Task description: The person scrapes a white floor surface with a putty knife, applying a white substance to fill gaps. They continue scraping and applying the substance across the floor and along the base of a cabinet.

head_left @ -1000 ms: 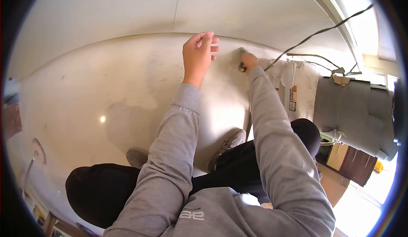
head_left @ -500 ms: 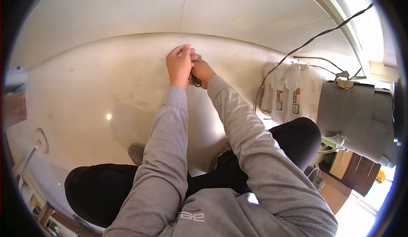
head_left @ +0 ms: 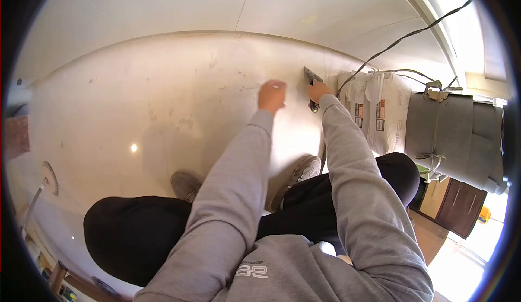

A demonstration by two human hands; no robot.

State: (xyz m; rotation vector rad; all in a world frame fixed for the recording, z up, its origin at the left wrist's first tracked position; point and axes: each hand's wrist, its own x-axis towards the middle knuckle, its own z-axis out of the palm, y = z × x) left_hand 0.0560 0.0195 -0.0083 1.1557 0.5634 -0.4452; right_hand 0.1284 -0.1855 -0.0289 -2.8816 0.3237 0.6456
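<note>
My right hand (head_left: 319,90) is wrapped round the dark handle of a putty knife (head_left: 311,75). Its flat, tapering blade points up and left, and the handle end shows below my fingers. To the left of it is my left hand (head_left: 272,95), apart from the knife and slightly blurred. Its fingers are curled closed, and whatever may be inside them is hidden. Beneath both hands lies a pale, smooth floor (head_left: 163,112) with scattered dark smudges and scuffs.
A pale wall (head_left: 163,9) with a thin seam rises past the hands. On the right stand white wrapped packs (head_left: 399,104) and a grey roll (head_left: 442,139) tied with string. A dark twisted cable (head_left: 401,46) crosses there. My shoes (head_left: 306,169) rest on the floor.
My hands, together before, have come apart and moved right. The right hand has gone farther, and the knife blade now shows. My left hand has also dropped a little lower in view.
</note>
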